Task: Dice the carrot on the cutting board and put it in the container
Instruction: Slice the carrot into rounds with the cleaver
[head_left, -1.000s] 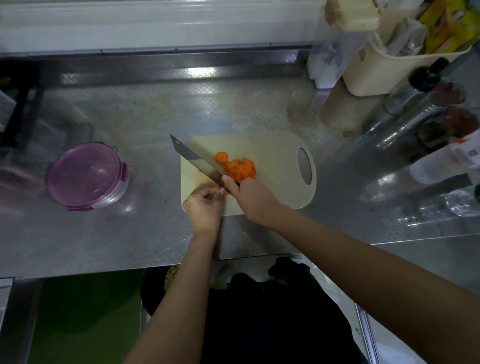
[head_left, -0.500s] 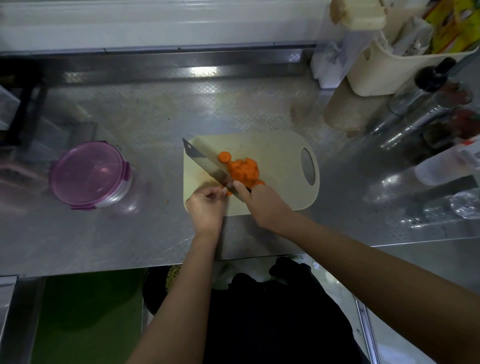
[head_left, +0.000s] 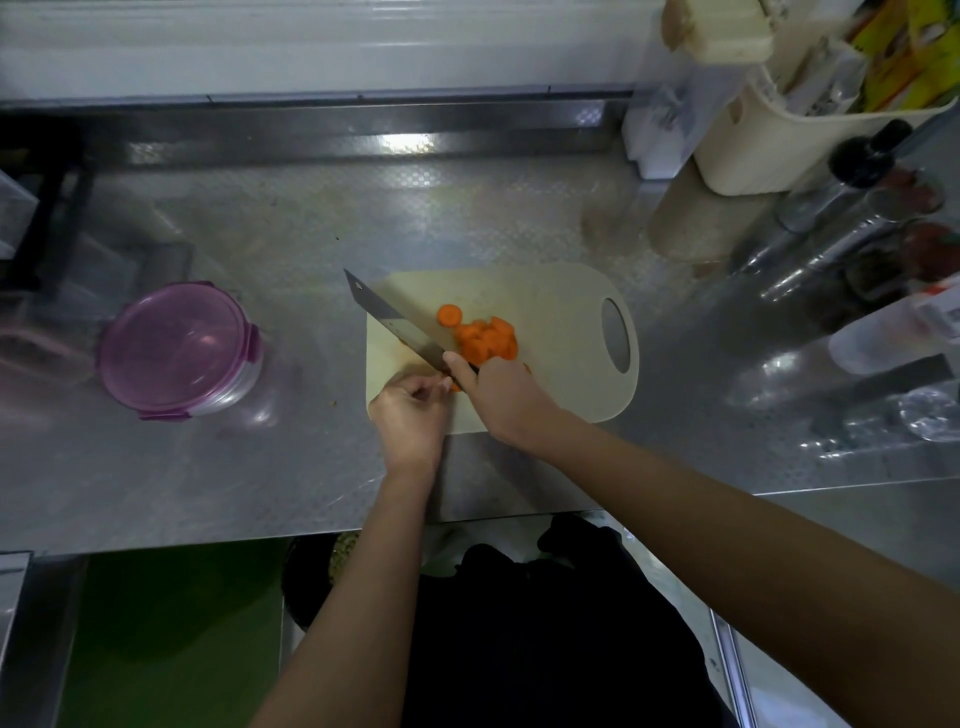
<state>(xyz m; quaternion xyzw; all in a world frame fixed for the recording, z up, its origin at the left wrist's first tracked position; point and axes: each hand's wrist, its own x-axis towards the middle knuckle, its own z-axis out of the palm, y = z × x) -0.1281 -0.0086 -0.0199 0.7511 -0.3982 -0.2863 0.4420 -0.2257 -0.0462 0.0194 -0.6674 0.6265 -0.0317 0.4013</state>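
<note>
Slicing looks nearly done. The right hand clamps the knife; the left hand pinches the stub against the blade. Slices lie just beyond the knuckles on the board. Dicing probably needs crosscuts next, and the container, well left, has its lid on.

Steel counter, cream basket back right, bottles beside it

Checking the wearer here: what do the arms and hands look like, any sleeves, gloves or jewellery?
The left forearm and right forearm are bare to the frame edge, no sleeve showing. The left hand and right hand are ungloved; no ring, watch or bracelet is visible. Dark clothing covers the body below.
</note>
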